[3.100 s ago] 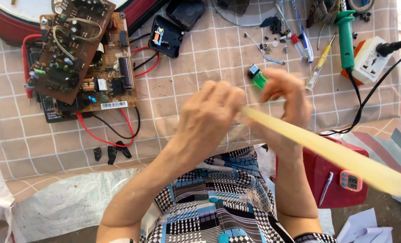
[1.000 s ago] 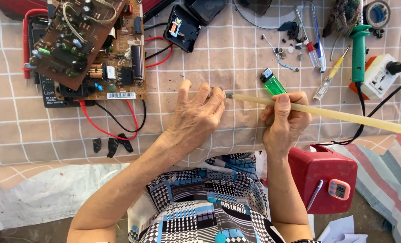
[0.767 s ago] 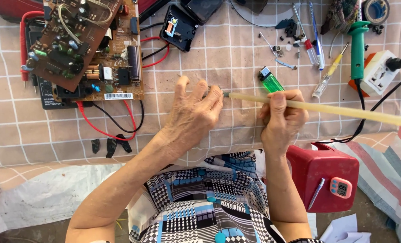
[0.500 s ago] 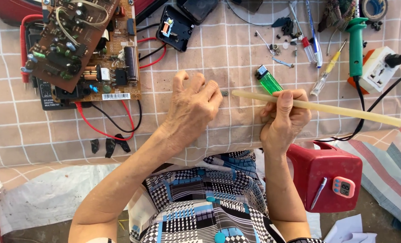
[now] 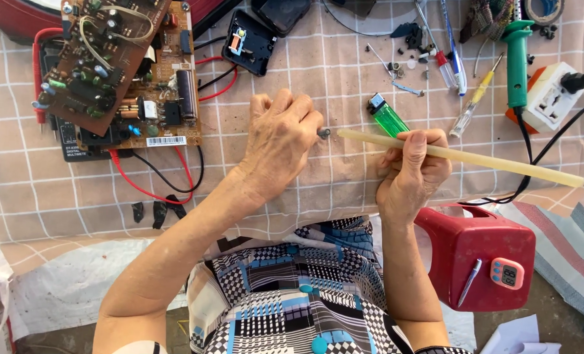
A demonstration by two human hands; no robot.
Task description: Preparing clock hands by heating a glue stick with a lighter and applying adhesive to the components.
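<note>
Right hand (image 5: 411,172): fingers curled tight around one long pale yellow stick (image 5: 462,158), held near its left end; the stick lies almost level and runs out toward the right edge of the checked tablecloth (image 5: 344,78). Left hand (image 5: 280,137): palm down near the cloth's front edge, fingers bent, pinching one small dark part (image 5: 323,133) at its fingertips; that part sits just beside the stick's left tip. One green lighter (image 5: 388,118) lies just behind the right hand. Two circuit boards (image 5: 125,65), stacked, at the back left corner, with red and black wires. One green soldering iron (image 5: 517,62) and one white socket block (image 5: 551,97) toward the back right corner
</note>
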